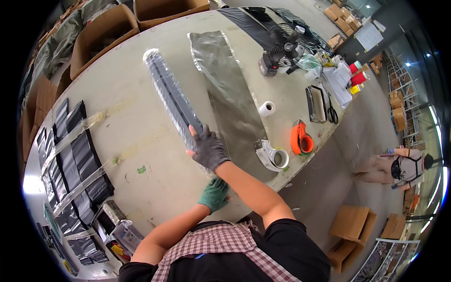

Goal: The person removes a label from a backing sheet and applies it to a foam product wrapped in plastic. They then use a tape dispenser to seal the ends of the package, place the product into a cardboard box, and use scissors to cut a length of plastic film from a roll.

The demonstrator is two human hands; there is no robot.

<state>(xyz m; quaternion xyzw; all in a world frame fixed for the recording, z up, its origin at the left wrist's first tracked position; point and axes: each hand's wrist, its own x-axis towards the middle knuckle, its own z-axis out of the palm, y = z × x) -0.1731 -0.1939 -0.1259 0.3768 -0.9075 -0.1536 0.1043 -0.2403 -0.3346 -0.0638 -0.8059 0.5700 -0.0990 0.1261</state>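
At nine o'clock black pouches (80, 155) lie in rows under clear tape strips on the table (141, 136); the left hand (214, 194), green-gloved, grips the near end of the long plastic-wrapped black bundle (173, 96) at six o'clock; the right hand (208, 149), grey-gloved, presses flat and spread on the bundle, which runs toward eleven; just beside it lies a silver foil sheet (230, 89); a tape dispenser (272, 155) sits at three.

The pale table (136, 141) carries a wrapped black bundle (171, 96), foil sheet (230, 89), and tape dispensers (272, 155).
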